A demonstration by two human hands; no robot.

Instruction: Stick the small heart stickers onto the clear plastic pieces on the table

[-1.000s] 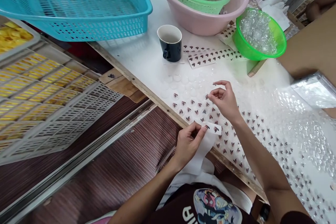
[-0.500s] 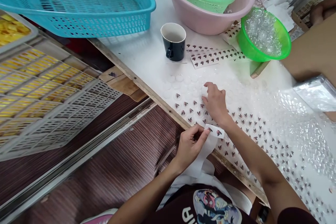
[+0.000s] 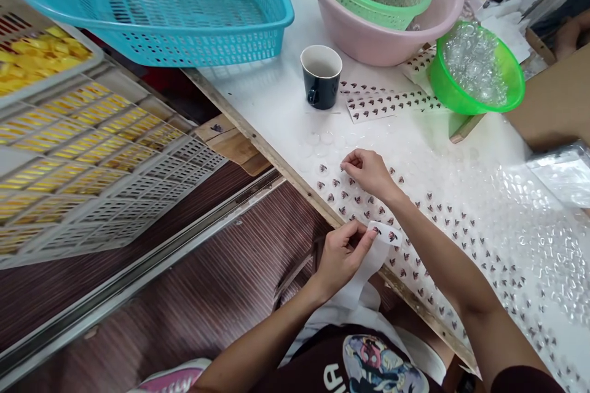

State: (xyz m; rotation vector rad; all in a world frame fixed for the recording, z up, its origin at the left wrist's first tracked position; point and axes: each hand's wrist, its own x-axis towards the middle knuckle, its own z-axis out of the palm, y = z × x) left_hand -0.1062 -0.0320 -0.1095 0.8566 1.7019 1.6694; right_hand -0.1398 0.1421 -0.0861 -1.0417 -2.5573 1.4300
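My left hand [image 3: 345, 255] pinches a white strip of stickers [image 3: 385, 233] between thumb and fingers at the table's front edge. Two small dark-and-red printed stickers show on the strip, and its pale backing hangs down below. Above it, my right hand [image 3: 369, 175] is closed in a pinch, low over clear round pieces [image 3: 318, 138] spread on the white table. A small dark mark shows by its fingertips; whether they hold it or it lies on a piece I cannot tell. Many clear pieces around the right hand and forearm bear the same printed stickers [image 3: 336, 182].
A dark mug [image 3: 321, 89] stands beyond my right hand, beside sticker sheets [image 3: 373, 112]. Farther back are a blue basket [image 3: 198, 49], a pink basin [image 3: 364, 43] and a green bowl [image 3: 477, 101] of clear pieces. A crate [image 3: 115, 178] with yellow items stands left.
My right hand has drawn nearer along the clear pieces, its fingers going from spread to pinched. My left hand keeps the strip. The whole view has shifted slightly.
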